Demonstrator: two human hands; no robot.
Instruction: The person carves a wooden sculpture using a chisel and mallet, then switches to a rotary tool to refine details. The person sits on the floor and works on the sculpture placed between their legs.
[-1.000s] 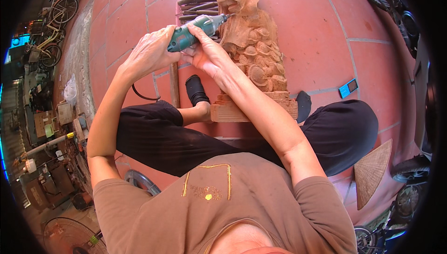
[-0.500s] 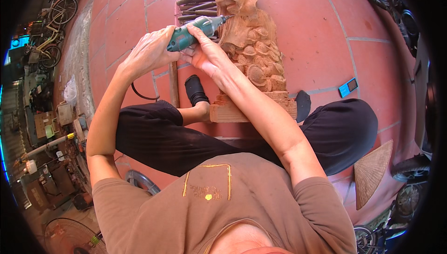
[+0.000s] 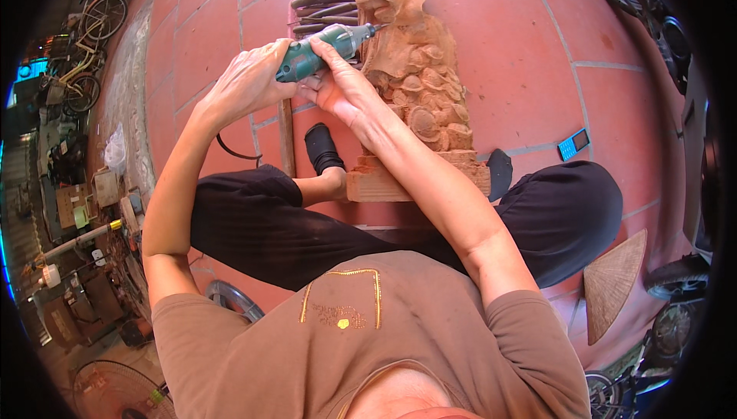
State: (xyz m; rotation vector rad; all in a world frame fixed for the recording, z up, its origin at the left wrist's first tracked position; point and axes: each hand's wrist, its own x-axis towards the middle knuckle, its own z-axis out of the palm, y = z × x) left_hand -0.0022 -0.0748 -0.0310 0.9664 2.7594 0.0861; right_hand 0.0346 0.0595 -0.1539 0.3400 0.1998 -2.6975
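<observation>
Both my hands are wrapped round a green rotary tool with a grey nose. My left hand grips its rear end. Further forward, my right hand holds the body, with the thumb along its top. The tool's thin bit points right, against or just over the left side of a wooden carving; I cannot tell whether it touches. Rounded lumps and folds cover the carving, which lies between my legs with its flat base toward me. Its far end runs out of view at the top.
A pink tray of dark rod-like tools lies left of the carving, near a wooden stick. On the red tiles at right are a blue phone and a conical hat. Bicycles and a fan stand at left.
Hardly anything differs. The tool and both hands keep their place at the carving, with only a very slight shift.
</observation>
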